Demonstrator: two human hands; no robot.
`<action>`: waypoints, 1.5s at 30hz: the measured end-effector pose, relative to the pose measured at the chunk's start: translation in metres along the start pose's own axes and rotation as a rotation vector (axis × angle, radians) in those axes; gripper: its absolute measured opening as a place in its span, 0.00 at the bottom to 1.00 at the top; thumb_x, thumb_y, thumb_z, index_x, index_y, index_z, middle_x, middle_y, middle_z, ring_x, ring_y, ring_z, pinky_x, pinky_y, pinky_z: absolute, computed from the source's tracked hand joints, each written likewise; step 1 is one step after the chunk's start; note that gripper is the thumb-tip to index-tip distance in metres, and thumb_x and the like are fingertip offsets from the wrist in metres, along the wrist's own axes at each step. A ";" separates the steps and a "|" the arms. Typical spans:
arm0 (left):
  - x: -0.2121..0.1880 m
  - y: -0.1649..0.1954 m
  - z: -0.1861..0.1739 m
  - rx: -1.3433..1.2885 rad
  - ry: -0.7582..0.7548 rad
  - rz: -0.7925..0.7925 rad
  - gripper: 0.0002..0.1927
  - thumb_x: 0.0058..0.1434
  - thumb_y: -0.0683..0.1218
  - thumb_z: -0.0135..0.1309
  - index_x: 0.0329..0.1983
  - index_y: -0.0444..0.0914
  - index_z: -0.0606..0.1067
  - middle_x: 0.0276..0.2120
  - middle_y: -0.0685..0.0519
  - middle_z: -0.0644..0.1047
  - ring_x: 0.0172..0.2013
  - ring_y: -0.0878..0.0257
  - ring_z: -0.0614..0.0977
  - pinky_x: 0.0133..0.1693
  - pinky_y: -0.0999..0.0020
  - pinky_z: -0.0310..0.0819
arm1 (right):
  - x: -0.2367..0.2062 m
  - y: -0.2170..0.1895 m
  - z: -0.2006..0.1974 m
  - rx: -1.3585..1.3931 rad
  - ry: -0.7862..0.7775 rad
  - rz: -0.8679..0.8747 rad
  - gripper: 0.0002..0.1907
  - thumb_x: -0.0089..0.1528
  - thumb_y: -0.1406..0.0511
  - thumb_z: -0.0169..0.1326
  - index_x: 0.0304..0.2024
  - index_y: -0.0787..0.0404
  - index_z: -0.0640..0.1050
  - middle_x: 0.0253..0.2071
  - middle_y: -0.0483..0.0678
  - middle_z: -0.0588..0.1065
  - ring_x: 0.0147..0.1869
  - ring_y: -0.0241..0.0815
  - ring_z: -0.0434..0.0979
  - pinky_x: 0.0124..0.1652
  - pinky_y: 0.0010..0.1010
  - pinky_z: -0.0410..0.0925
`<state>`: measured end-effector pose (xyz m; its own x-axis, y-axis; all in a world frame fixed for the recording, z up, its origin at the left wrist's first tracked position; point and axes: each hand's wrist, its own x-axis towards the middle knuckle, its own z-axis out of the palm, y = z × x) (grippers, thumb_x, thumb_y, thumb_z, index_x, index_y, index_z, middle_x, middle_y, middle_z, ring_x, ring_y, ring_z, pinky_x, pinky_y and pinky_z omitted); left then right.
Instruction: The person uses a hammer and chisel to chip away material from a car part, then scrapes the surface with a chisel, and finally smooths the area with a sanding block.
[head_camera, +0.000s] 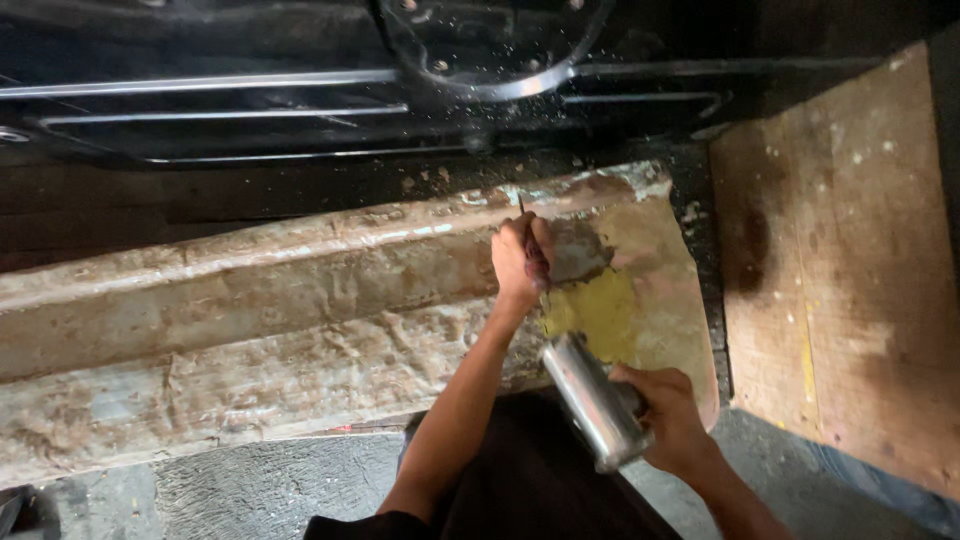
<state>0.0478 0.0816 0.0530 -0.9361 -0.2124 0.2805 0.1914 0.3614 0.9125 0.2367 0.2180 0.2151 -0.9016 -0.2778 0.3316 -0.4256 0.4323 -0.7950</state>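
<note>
We see the left hand (518, 262) with its grip closed on a putty knife (572, 250), pressed to the worn panel (300, 320) beside a yellow filler patch (598, 312). The right hand (668, 410) clasps a shiny metal can (592, 400) just below it.

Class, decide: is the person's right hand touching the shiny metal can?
Touching. The head view shows the right hand wrapped around the tilted metal can, its fingers on the can's side.

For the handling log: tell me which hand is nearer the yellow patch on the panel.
Left. The left hand rests on the panel just above and left of the yellow patch, at its edge. The right hand sits lower right, gripping the metal can.
</note>
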 end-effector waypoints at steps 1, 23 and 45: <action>0.001 -0.009 0.007 0.016 0.036 0.032 0.13 0.67 0.49 0.52 0.32 0.35 0.77 0.25 0.35 0.75 0.27 0.37 0.78 0.30 0.48 0.71 | 0.006 0.010 0.004 -0.101 -0.047 0.193 0.21 0.56 0.62 0.63 0.46 0.71 0.77 0.25 0.53 0.79 0.22 0.37 0.76 0.24 0.31 0.67; 0.004 0.019 -0.064 -0.171 -0.159 -0.007 0.09 0.59 0.44 0.50 0.27 0.33 0.73 0.24 0.39 0.71 0.22 0.45 0.76 0.29 0.54 0.70 | 0.003 0.065 0.026 0.231 0.092 0.851 0.27 0.66 0.50 0.52 0.23 0.65 0.71 0.16 0.41 0.64 0.18 0.30 0.63 0.19 0.27 0.54; 0.007 0.015 -0.050 -0.137 -0.168 -0.079 0.08 0.59 0.43 0.51 0.30 0.33 0.75 0.23 0.38 0.71 0.24 0.43 0.77 0.31 0.55 0.71 | 0.007 0.060 0.007 -0.045 -0.074 0.548 0.29 0.62 0.44 0.51 0.31 0.63 0.83 0.16 0.42 0.73 0.17 0.33 0.69 0.20 0.31 0.60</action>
<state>0.0585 0.0406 0.0839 -0.9836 -0.0767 0.1634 0.1431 0.2210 0.9647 0.2052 0.2357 0.1664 -0.9850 -0.0606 -0.1618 0.0995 0.5661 -0.8183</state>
